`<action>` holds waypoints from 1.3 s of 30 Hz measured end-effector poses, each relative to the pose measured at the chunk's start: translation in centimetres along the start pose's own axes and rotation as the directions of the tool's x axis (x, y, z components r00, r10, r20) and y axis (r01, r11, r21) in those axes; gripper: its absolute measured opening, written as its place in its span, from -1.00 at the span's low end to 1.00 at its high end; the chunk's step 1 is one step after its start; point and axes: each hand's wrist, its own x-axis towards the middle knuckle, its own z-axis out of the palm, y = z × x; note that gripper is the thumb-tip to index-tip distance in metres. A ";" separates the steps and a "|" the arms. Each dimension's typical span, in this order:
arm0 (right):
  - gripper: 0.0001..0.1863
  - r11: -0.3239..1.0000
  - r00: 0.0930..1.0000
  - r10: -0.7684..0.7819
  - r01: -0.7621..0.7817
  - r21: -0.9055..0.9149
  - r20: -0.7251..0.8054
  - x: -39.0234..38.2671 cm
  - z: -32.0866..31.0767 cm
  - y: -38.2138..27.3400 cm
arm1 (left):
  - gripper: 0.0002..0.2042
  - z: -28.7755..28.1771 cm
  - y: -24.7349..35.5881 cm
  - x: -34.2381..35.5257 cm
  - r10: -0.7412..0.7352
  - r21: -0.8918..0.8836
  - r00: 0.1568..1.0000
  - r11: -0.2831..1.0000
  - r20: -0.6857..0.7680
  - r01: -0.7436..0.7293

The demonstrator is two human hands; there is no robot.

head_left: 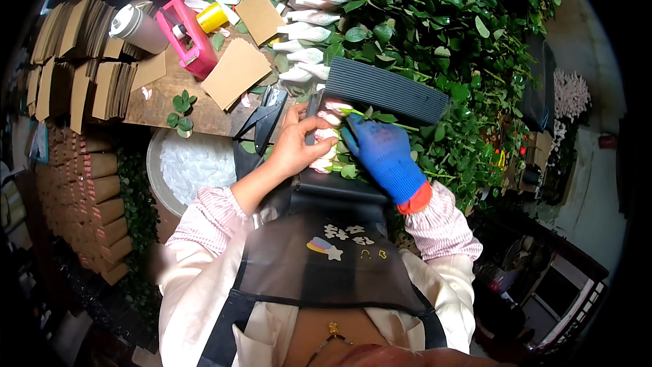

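Note:
Several pale pink roses (327,134) lie in a row in front of me, heads at the left and green stems running right. My bare left hand (296,144) closes round their heads, thumb and forefinger pressed on the petals. From the right, my right hand (380,153), in a blue knitted glove with a red cuff, has its fingertips bent in around the stems just below the heads. A black ribbed board (387,92) slants just beyond both hands. Left of my left hand rests a black stapler (266,119).
Leafy stems (448,34) pile up at the far right. White net-sleeved blooms (309,34) line their left. Cardboard sheets (236,73), a pink tape dispenser (193,44) and a lidded cup (138,29) occupy the table. A round tub (157,180) of white pieces stands at the left.

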 end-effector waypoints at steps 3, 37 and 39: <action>-0.67 0.997 0.997 -0.070 0.072 -0.041 0.039 1.4 1.7 0.6 | -0.54 0.0 -0.2 0.0 0.033 0.052 0.999 0.998 0.001 -0.033; -0.54 0.999 0.998 -0.027 0.030 0.045 -0.063 0.5 1.5 -0.1 | -0.65 0.5 0.4 2.0 0.038 0.097 0.998 0.995 -0.057 -0.033; -0.55 0.959 0.994 0.001 0.030 0.282 -0.110 0.2 1.1 0.5 | -0.65 0.5 0.4 1.8 0.015 0.078 0.996 0.997 -0.089 -0.009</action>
